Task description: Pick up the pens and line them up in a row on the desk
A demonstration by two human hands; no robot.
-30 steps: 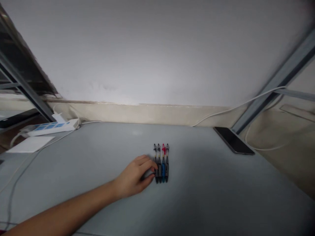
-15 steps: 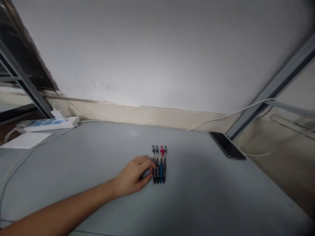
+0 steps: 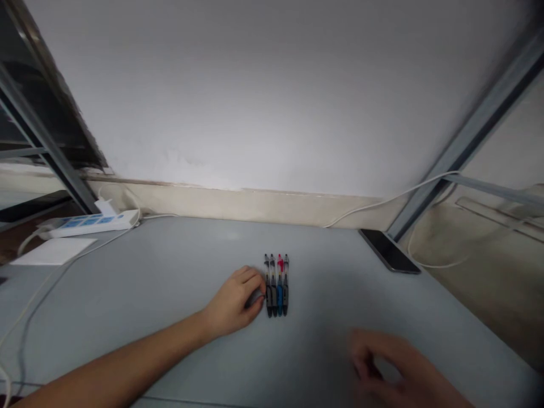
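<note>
Several click pens lie side by side in a neat row on the grey table point(image 3: 182, 255), their tops toward the wall. One pen point(image 3: 280, 286) has a red clip and a blue grip; a dark-gripped pen point(image 3: 285, 289) lies at the row's right end. My left hand point(image 3: 236, 300) rests just left of the row, its fingers bent and its thumb apart from the forefinger. Its fingertips are at the edge of the leftmost pen point(image 3: 268, 289), gripping nothing that I can see. At the lower right is my right hand point(image 3: 386, 362), smeared by motion, apart from the pens.
A black phone point(image 3: 389, 251) lies at the table's right edge. To the far left are a white power strip point(image 3: 93, 225) with a plug and cables, and a flat white sheet or box point(image 3: 53, 251). Grey metal posts point(image 3: 429, 164) stand at both sides.
My right hand has come into view from the lower right. My left hand's fingertips have drawn back slightly from over the leftmost pen to its side. The view has shifted a little.
</note>
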